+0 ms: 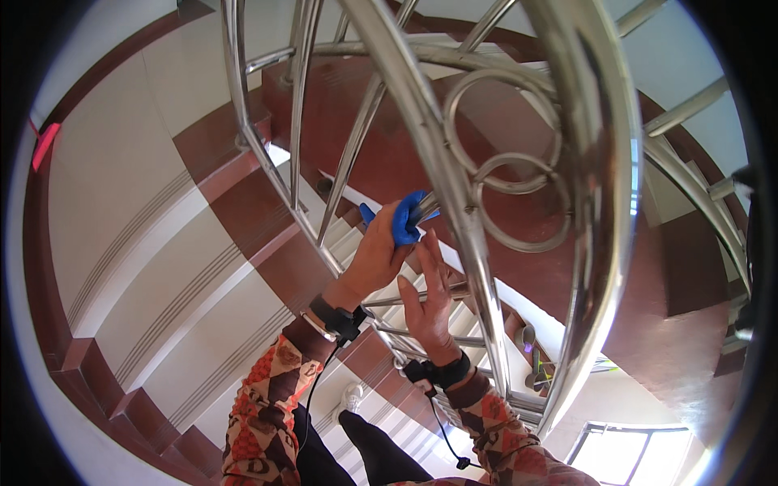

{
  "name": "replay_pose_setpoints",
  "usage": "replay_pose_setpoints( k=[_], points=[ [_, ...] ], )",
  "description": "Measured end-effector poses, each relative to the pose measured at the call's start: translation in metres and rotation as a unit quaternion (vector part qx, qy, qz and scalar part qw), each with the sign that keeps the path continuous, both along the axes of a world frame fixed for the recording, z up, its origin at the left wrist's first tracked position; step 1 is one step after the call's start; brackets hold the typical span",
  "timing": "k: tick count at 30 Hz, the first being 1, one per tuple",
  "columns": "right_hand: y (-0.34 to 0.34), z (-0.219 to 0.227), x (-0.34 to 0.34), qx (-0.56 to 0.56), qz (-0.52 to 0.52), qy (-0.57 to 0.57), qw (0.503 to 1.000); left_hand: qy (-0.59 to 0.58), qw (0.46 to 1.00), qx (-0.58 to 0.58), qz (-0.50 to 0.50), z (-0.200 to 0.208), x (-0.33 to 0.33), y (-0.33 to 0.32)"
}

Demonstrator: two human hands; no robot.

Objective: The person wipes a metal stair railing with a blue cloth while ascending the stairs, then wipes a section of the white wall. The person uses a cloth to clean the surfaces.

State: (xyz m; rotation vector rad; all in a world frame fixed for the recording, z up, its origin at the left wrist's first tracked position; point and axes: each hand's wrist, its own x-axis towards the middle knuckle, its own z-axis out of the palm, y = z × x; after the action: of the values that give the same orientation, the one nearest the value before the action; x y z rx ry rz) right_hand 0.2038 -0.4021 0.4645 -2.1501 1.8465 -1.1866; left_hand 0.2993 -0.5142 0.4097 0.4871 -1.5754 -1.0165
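Note:
My left hand (pixel 374 257) is closed on a blue cloth (pixel 403 225), which is wrapped around a shiny metal baluster of the stair railing. A short stretch of the bar shows past the cloth. Just below and to the right, my right hand (pixel 431 314) has its fingers stretched out and apart, the fingertips close to the cloth. Nothing shows in it. Whether those fingertips touch the bar, I cannot tell. Both wrists wear black straps with cables.
A thick polished handrail (pixel 604 202) curves down at the right. Metal rings (pixel 519 194) decorate the railing beside it. Pale steps (pixel 203 300) with dark red edging descend at the left. Beyond the railing lies a dark red surface (pixel 624 316). A bright window (pixel 630 455) shows at lower right.

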Motion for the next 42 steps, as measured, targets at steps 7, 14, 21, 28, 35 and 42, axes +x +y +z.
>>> replay_pose_setpoints(
  k=[7, 14, 21, 28, 35, 42],
  points=[
    [-0.012, -0.029, -0.009, 0.037, 0.004, -0.053, 0.998, -0.060, 0.991, 0.101, -0.071, -0.047, 0.011, 0.003],
    [-0.016, -0.052, -0.015, 0.030, 0.007, -0.036, 0.999, -0.070, 0.987, 0.074, -0.125, -0.045, 0.023, -0.004],
    [-0.011, -0.121, -0.018, 0.052, -0.008, -0.039, 0.998, -0.139, 0.979, 0.079, -0.129, -0.126, 0.017, -0.008],
    [-0.025, -0.163, -0.014, 0.104, -0.017, -0.056, 0.993, -0.117, 0.989, 0.069, -0.055, -0.168, 0.012, -0.008],
    [-0.007, -0.163, -0.013, 0.103, -0.031, -0.051, 0.993, -0.115, 0.986, 0.108, -0.062, -0.178, 0.006, 0.015],
    [-0.010, -0.224, -0.016, 0.108, -0.033, -0.053, 0.992, -0.134, 0.978, 0.149, -0.060, -0.279, -0.007, 0.014]
  ],
)
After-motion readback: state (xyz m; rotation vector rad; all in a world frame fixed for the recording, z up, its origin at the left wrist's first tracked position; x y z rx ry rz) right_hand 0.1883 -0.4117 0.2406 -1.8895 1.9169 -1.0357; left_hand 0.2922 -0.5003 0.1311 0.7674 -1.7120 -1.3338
